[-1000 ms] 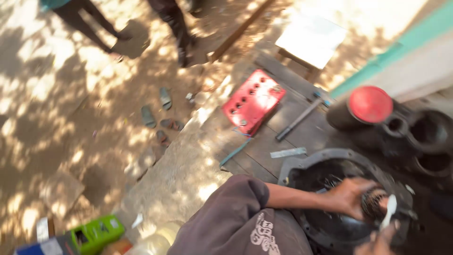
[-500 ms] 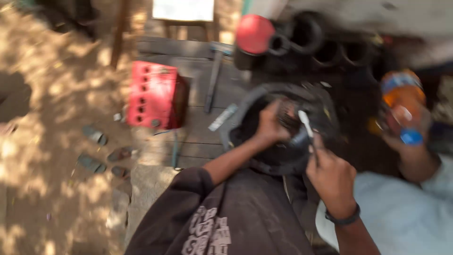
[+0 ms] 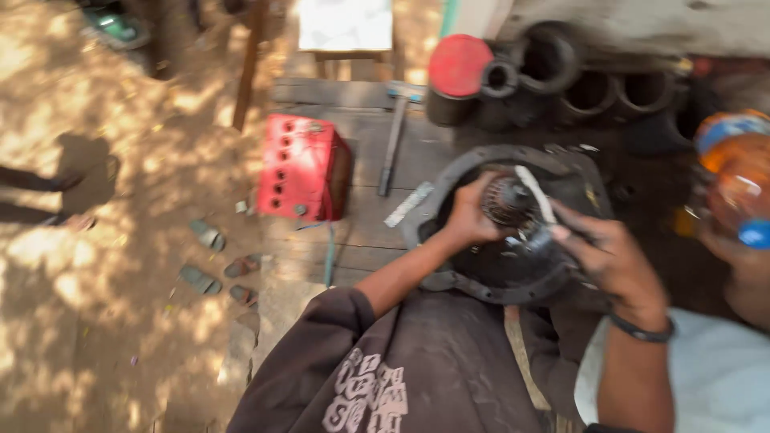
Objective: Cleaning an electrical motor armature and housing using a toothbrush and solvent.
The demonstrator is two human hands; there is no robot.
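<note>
Nearest, the right hand (image 3: pixel 611 258) pinches a pale brush (image 3: pixel 536 195) in a closed grip over the dark round gear housing (image 3: pixel 513 277) at the wooden surface's (image 3: pixel 365 136) near edge. The left hand (image 3: pixel 468 218) clasps the toothed gear (image 3: pixel 507 200) inside it. Farther left stands a red battery (image 3: pixel 295 167); beyond, a red-lidded black can (image 3: pixel 459 68).

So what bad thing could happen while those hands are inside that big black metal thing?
The left hand grips the toothed gear inside the dark round housing; fingers could get pinched if it slips. The right hand holds a pale brush-like tool close by and might bump it. A co-worker's orange bottle hangs nearby and could spill.
</note>
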